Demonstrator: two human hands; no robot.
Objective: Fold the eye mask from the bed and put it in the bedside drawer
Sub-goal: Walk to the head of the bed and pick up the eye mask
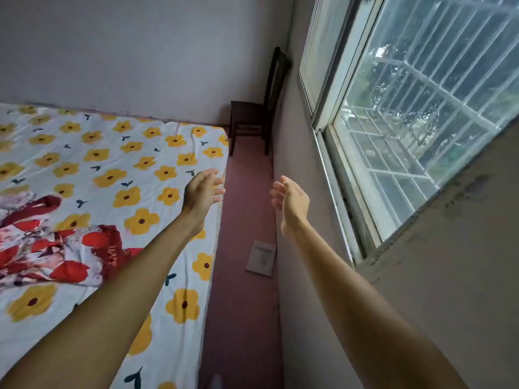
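No eye mask can be made out anywhere in view, and no bedside drawer shows either; the bed (84, 164) fills the left side, covered by a white sheet printed with yellow flowers and small dark leaves, its right edge running down toward the bottom of the view. On the sheet at the left lies a crumpled cloth (56, 248) in red, white and pink, partly hidden under the left forearm. Both bare arms reach forward from the bottom corners. The left hand (203, 192) hangs over the bed's right edge, its grip wide, fingers loosely spread and holding nothing. The right hand (292, 199) hangs apart from it over the strip of reddish floor (247, 192) between the bed and the wall, its grip also wide and empty, palm turned toward the left hand. On that floor strip, leaning at the foot of the right-hand wall, is a flat pale grey rectangular object (261, 258); what it is cannot be told. At the far end of the strip, in the corner of the room, stands a dark wooden chair (258, 113), just beyond the foot of the bed. The right wall carries a sliding window (379, 122) with metal bars outside and greenery beyond
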